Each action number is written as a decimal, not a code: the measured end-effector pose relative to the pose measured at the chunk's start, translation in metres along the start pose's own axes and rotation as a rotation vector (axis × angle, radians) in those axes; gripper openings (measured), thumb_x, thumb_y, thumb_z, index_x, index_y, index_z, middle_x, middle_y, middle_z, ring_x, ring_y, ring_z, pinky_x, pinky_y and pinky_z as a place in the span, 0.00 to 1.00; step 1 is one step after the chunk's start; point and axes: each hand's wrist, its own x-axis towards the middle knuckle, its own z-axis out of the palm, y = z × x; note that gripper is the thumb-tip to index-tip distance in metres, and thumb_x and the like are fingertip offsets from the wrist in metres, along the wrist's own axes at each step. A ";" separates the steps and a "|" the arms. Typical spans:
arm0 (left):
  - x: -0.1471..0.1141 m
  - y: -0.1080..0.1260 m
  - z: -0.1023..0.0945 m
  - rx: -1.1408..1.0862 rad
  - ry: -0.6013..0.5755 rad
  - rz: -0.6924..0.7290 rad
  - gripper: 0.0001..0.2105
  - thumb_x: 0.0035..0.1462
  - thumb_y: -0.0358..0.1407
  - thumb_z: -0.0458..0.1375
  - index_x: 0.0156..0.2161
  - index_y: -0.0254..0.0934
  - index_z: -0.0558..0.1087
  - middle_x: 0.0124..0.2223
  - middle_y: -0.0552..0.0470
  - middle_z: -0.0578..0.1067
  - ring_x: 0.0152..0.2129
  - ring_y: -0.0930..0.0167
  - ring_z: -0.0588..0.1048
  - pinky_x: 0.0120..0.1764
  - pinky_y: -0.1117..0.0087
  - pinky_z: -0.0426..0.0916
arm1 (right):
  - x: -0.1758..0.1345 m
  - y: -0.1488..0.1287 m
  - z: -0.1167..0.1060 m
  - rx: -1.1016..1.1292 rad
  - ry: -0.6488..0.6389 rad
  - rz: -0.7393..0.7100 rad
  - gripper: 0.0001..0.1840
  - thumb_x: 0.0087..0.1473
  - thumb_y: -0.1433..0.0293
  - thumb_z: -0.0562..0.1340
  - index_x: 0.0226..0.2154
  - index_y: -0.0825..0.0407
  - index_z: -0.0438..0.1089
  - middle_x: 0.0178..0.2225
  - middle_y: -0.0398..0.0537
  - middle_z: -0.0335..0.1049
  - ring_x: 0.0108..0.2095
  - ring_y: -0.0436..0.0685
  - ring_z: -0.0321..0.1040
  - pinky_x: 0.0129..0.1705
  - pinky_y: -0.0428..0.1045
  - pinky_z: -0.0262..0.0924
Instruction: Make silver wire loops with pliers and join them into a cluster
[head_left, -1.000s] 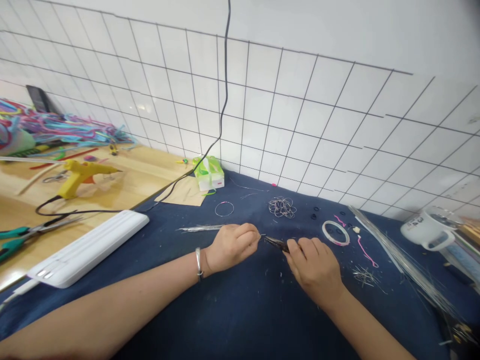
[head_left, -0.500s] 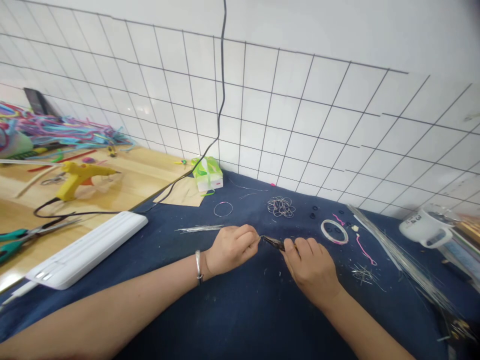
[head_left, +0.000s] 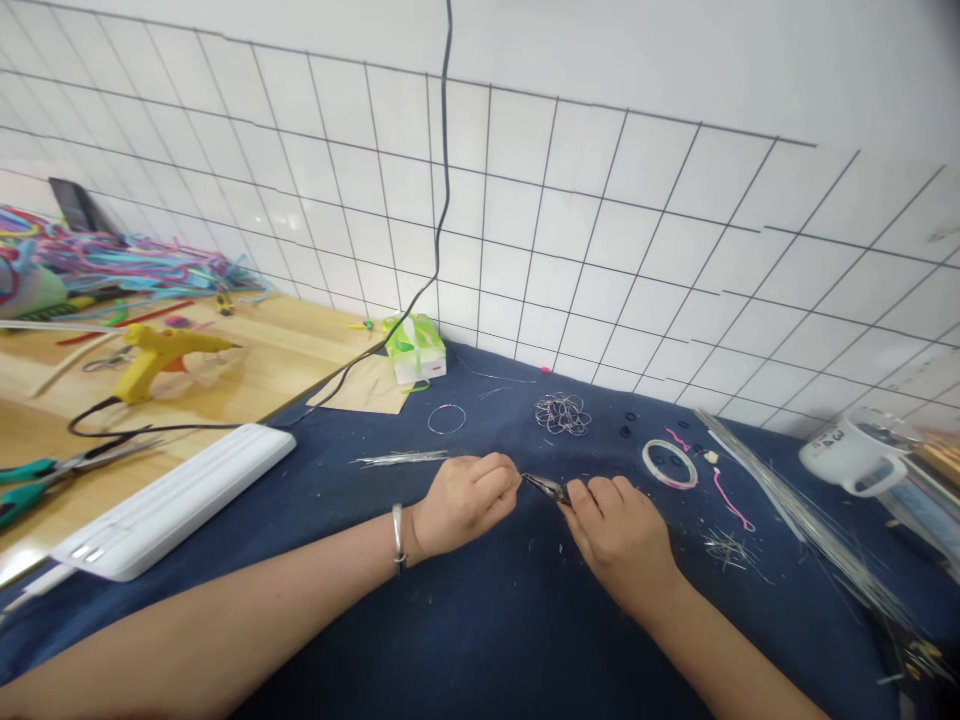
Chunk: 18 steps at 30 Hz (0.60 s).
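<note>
Both our left hand point(head_left: 472, 503) and our right hand point(head_left: 626, 545) are busy near the middle of the dark blue worktop point(head_left: 480, 640). The left is clenched, pinching a thin wire point(head_left: 523, 477), of which only a short end shows at the fingertips. The right is wrapped firmly round the pliers point(head_left: 551, 488), whose nose points left and reaches that wire end just beside our left hand; whether the jaws grip it we cannot tell. Just beyond the left hand we see a bundle of straight wires point(head_left: 401, 459) and, farther back, a wire ring point(head_left: 447, 432). A heap of looped wires point(head_left: 562, 414) lies beyond the pliers, while a white ring point(head_left: 670, 484) and a scatter of wire clippings point(head_left: 727, 548) lie to the right of our right hand. Over on the left, a long white block point(head_left: 180, 500) lies near our left forearm point(head_left: 262, 590), and a yellow glue gun point(head_left: 154, 362) rests on the wooden worktop point(head_left: 300, 330).
</note>
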 end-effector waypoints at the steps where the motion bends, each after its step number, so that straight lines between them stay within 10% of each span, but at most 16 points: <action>1: 0.000 0.000 0.000 -0.003 0.002 0.004 0.03 0.55 0.28 0.50 0.32 0.34 0.66 0.33 0.50 0.73 0.27 0.74 0.72 0.30 0.73 0.68 | 0.000 0.000 0.000 0.018 -0.001 0.007 0.12 0.55 0.67 0.54 0.40 0.54 0.67 0.27 0.49 0.62 0.29 0.54 0.56 0.30 0.50 0.50; 18: 0.004 0.000 -0.006 0.067 0.051 0.117 0.06 0.57 0.30 0.48 0.33 0.34 0.67 0.31 0.49 0.73 0.25 0.75 0.72 0.28 0.74 0.70 | 0.002 -0.001 0.001 0.202 0.002 0.082 0.09 0.55 0.68 0.55 0.35 0.53 0.69 0.27 0.47 0.63 0.29 0.52 0.59 0.33 0.47 0.54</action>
